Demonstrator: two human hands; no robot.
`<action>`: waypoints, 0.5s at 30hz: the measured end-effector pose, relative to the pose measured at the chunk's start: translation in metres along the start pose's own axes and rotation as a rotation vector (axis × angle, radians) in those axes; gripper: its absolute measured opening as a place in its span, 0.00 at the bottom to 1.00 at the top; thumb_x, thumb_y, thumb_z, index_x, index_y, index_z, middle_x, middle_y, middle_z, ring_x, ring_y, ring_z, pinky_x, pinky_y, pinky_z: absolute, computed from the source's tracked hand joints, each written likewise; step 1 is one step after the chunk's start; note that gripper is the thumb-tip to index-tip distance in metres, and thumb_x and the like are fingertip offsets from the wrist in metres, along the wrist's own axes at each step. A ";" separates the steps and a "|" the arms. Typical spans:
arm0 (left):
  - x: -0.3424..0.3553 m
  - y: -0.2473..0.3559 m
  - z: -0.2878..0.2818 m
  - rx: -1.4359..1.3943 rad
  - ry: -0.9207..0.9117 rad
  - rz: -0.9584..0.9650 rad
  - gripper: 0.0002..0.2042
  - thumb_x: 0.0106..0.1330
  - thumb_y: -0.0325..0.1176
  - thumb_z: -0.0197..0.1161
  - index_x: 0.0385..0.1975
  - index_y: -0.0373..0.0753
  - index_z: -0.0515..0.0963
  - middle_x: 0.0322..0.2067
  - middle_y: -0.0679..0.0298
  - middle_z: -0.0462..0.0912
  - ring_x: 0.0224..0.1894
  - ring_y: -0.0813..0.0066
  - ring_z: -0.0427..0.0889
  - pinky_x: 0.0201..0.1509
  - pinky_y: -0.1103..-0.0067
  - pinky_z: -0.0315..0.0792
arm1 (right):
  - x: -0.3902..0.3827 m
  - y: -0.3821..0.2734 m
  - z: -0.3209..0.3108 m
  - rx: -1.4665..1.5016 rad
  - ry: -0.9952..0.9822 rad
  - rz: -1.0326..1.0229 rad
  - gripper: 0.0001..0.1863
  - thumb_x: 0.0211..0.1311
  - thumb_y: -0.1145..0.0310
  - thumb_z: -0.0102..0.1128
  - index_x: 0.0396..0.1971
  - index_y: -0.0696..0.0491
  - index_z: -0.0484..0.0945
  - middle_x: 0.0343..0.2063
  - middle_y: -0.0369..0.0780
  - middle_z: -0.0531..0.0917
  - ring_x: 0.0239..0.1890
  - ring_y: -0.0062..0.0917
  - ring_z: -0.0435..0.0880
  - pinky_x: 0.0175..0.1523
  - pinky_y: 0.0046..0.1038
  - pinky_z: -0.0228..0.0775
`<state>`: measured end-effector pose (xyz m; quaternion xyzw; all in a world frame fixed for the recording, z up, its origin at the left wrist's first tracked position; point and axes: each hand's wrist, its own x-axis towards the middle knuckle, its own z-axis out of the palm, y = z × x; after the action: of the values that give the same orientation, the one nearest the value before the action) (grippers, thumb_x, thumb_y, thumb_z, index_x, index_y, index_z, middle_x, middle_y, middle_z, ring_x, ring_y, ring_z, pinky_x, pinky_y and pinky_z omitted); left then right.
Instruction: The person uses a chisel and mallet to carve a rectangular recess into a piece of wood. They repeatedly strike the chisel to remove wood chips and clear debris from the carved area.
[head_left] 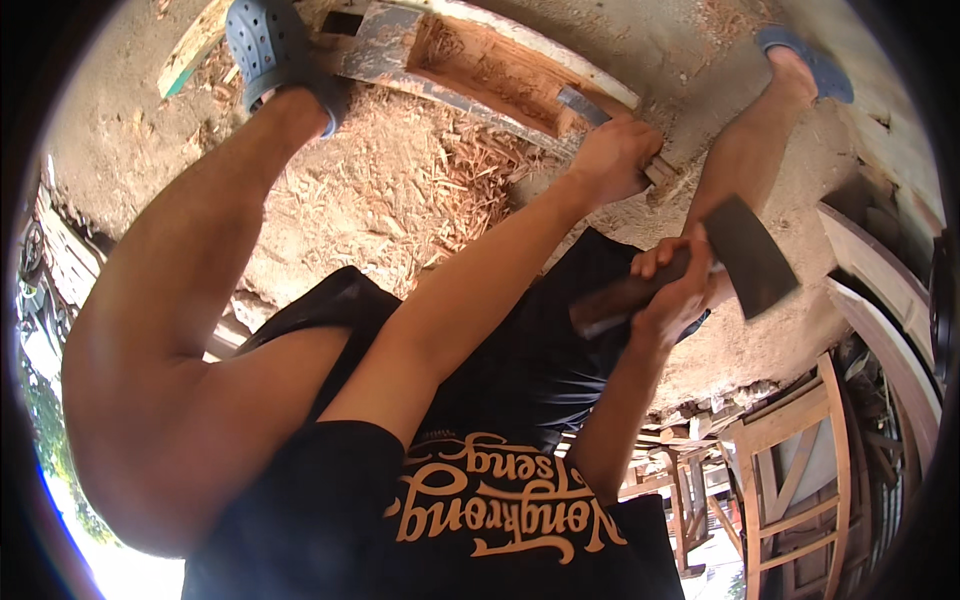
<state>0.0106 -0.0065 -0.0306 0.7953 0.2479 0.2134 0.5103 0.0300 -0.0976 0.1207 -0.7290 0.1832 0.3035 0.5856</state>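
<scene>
My left hand (pixel 618 160) is closed round the handle of a chisel. The chisel's broad grey blade (pixel 582 104) reaches into a hollow cut in a wooden beam (pixel 380 42), near the hollow's right end. Where the cutting edge touches the wood is hard to make out. Lower and to the right, my right hand (pixel 675 295) grips a hammer with a dark, blocky head (pixel 752 257), its thick brown handle pointing left. The hammer is held apart from the chisel. The beam's outer faces are worn grey and white, while the hollow shows raw reddish wood.
Wood chips (pixel 480 180) cover the dirt ground below the beam. My legs are spread, with a blue clog (pixel 268 55) by the beam's left end and another clog (pixel 808 65) at upper right. Wooden frames (pixel 795 470) and curved boards (pixel 885 320) stand at right.
</scene>
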 end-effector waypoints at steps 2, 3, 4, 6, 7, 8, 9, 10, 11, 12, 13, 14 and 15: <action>0.004 0.005 0.005 0.002 0.015 -0.006 0.10 0.44 0.30 0.66 0.24 0.40 0.72 0.28 0.59 0.77 0.37 0.54 0.77 0.42 0.65 0.73 | 0.004 0.011 0.000 0.150 0.066 -0.140 0.13 0.66 0.66 0.54 0.25 0.57 0.68 0.15 0.39 0.68 0.12 0.25 0.68 0.19 0.27 0.63; 0.007 0.004 0.003 0.007 0.022 0.001 0.10 0.43 0.30 0.67 0.24 0.40 0.72 0.28 0.59 0.77 0.37 0.54 0.77 0.42 0.65 0.73 | 0.003 0.009 0.001 -0.120 -0.037 -0.092 0.13 0.67 0.65 0.54 0.25 0.56 0.68 0.15 0.39 0.68 0.12 0.25 0.67 0.19 0.27 0.63; 0.006 0.004 0.000 0.011 -0.002 -0.013 0.10 0.43 0.30 0.67 0.24 0.40 0.72 0.28 0.59 0.77 0.36 0.55 0.77 0.42 0.65 0.73 | 0.002 0.003 0.000 -0.085 -0.027 -0.011 0.13 0.67 0.65 0.54 0.25 0.56 0.68 0.14 0.39 0.68 0.12 0.25 0.67 0.19 0.27 0.62; 0.003 0.004 -0.003 0.018 -0.044 -0.046 0.10 0.43 0.30 0.67 0.24 0.40 0.72 0.27 0.59 0.77 0.36 0.55 0.77 0.42 0.65 0.72 | 0.000 -0.013 -0.003 -0.019 -0.011 0.153 0.13 0.67 0.66 0.53 0.25 0.56 0.67 0.14 0.39 0.67 0.12 0.26 0.67 0.18 0.28 0.62; 0.006 0.005 -0.002 0.019 -0.022 -0.031 0.10 0.43 0.30 0.67 0.24 0.40 0.72 0.27 0.59 0.77 0.36 0.55 0.77 0.42 0.65 0.72 | -0.004 -0.007 -0.007 0.060 0.061 0.043 0.11 0.66 0.65 0.54 0.28 0.57 0.68 0.14 0.39 0.67 0.11 0.26 0.66 0.18 0.28 0.62; 0.011 0.006 -0.001 0.018 -0.001 -0.016 0.10 0.43 0.30 0.67 0.24 0.40 0.72 0.27 0.59 0.77 0.36 0.54 0.77 0.42 0.65 0.72 | 0.001 -0.001 -0.009 0.012 0.037 0.044 0.11 0.66 0.65 0.54 0.30 0.57 0.68 0.14 0.39 0.67 0.12 0.26 0.66 0.18 0.29 0.62; 0.010 0.004 0.002 0.013 0.016 0.000 0.10 0.43 0.30 0.67 0.24 0.40 0.72 0.27 0.59 0.76 0.36 0.54 0.77 0.42 0.65 0.72 | 0.004 0.004 -0.005 -0.035 0.019 0.045 0.11 0.66 0.65 0.55 0.31 0.56 0.67 0.14 0.39 0.67 0.12 0.26 0.66 0.18 0.29 0.62; 0.008 0.002 0.002 0.014 0.027 0.001 0.11 0.43 0.30 0.67 0.24 0.40 0.72 0.27 0.58 0.76 0.35 0.54 0.77 0.42 0.65 0.72 | 0.004 0.004 -0.003 -0.082 0.001 0.047 0.11 0.66 0.65 0.55 0.33 0.56 0.67 0.15 0.39 0.67 0.12 0.26 0.66 0.18 0.29 0.62; 0.006 -0.001 0.002 0.015 0.038 0.003 0.11 0.43 0.30 0.67 0.24 0.40 0.72 0.27 0.58 0.77 0.35 0.54 0.77 0.42 0.65 0.72 | 0.006 -0.009 -0.006 -0.243 -0.085 0.199 0.11 0.67 0.65 0.54 0.31 0.56 0.67 0.15 0.39 0.67 0.12 0.25 0.66 0.18 0.29 0.62; 0.008 -0.003 0.001 0.023 0.055 0.008 0.11 0.43 0.30 0.67 0.24 0.40 0.72 0.27 0.58 0.77 0.35 0.54 0.77 0.42 0.65 0.72 | 0.007 -0.010 -0.007 -0.172 -0.045 0.136 0.11 0.66 0.65 0.54 0.30 0.56 0.67 0.15 0.38 0.67 0.12 0.25 0.66 0.19 0.29 0.62; 0.009 -0.003 0.001 0.030 0.033 0.011 0.10 0.43 0.29 0.67 0.24 0.40 0.72 0.27 0.58 0.77 0.35 0.54 0.77 0.43 0.64 0.72 | 0.006 -0.012 -0.009 -0.101 -0.006 0.074 0.11 0.66 0.65 0.53 0.28 0.55 0.67 0.15 0.38 0.67 0.12 0.25 0.66 0.20 0.30 0.63; 0.009 -0.003 0.001 0.039 0.011 0.013 0.10 0.43 0.29 0.67 0.24 0.40 0.72 0.27 0.59 0.77 0.35 0.54 0.77 0.43 0.64 0.72 | 0.007 -0.012 -0.009 -0.028 0.033 0.013 0.12 0.66 0.65 0.53 0.26 0.55 0.67 0.14 0.38 0.67 0.12 0.25 0.65 0.20 0.30 0.64; 0.006 0.000 0.004 0.034 -0.021 0.010 0.10 0.43 0.29 0.67 0.24 0.40 0.72 0.27 0.59 0.77 0.35 0.54 0.77 0.43 0.64 0.72 | 0.005 -0.006 0.002 0.175 0.187 -0.084 0.12 0.65 0.64 0.56 0.26 0.54 0.67 0.14 0.38 0.67 0.12 0.25 0.65 0.20 0.29 0.63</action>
<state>0.0174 -0.0053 -0.0316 0.8073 0.2423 0.2032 0.4983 0.0370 -0.0935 0.1218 -0.7073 0.2319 0.1924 0.6394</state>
